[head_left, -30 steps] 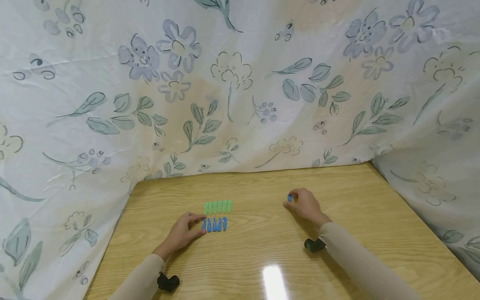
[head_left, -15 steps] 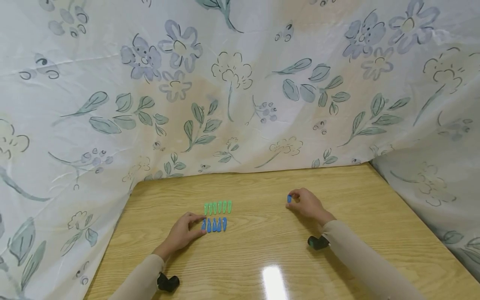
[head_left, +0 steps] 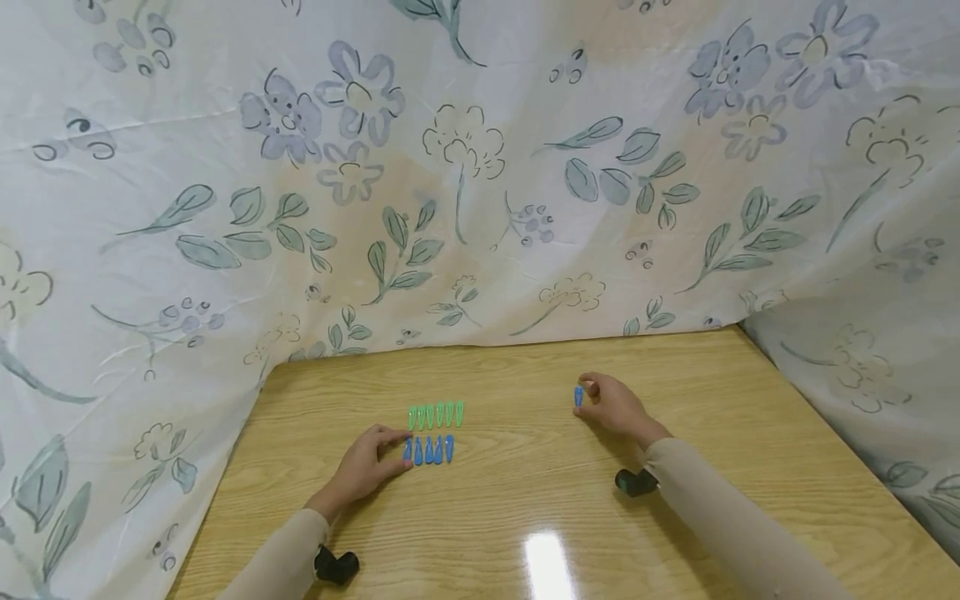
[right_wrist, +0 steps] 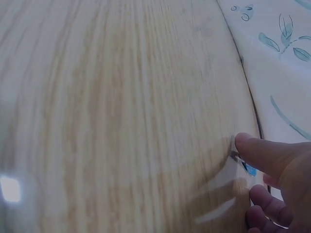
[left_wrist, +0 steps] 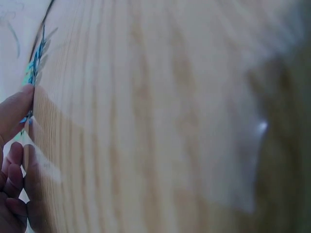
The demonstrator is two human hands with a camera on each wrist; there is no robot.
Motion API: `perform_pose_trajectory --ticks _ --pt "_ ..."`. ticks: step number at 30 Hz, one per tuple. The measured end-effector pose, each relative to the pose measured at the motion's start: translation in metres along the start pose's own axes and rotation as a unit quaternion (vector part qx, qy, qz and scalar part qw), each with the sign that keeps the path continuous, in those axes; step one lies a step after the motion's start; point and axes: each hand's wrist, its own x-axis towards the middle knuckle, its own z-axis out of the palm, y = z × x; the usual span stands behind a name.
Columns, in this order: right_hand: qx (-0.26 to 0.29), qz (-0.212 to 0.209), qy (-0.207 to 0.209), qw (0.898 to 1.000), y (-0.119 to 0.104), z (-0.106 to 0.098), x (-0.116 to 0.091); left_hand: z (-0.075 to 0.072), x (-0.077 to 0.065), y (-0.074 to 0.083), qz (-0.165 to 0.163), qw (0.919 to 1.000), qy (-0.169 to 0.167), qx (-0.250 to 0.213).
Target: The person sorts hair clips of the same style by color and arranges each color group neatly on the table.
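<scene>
Five-fingered left hand [head_left: 363, 467] reaches in from the left, its thumb and index finger at the two ends of the leftmost blue snap hair clip [head_left: 408, 450]. That clip belongs to a row of several blue clips [head_left: 429, 450], laid side by side. Just behind them lies a row of green hair clips [head_left: 439, 414]. Farther right, the right hand [head_left: 615, 408] holds a single blue hair clip [head_left: 578, 396] between thumb and index finger, close over the table. In the right wrist view the thumb [right_wrist: 262, 153] partly hides this clip [right_wrist: 250, 169].
The wood-grain table [head_left: 495, 500] extends around both hands, with a bright light reflection near its front. A floral cloth [head_left: 480, 208] hangs along the back and sides. Each wrist carries a small black camera, the left one [head_left: 336, 566] low over the table.
The right hand has shifted slightly, and its index finger has lifted a little, so more of the blue hair clip shows. The left hand and both rows stay put.
</scene>
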Motion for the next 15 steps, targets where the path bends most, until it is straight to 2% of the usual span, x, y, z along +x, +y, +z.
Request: perform_pose_trajectory --ticks 8,15 --pt "-0.016 0.001 -0.003 1.0 -0.0028 -0.0003 -0.0009 0.0007 0.0001 -0.0015 0.002 1.0 -0.002 0.0" --pt "-0.075 -0.027 0.009 0.997 -0.0059 0.0017 -0.0034 0.0002 0.0007 -0.0014 -0.001 1.0 -0.001 -0.004"
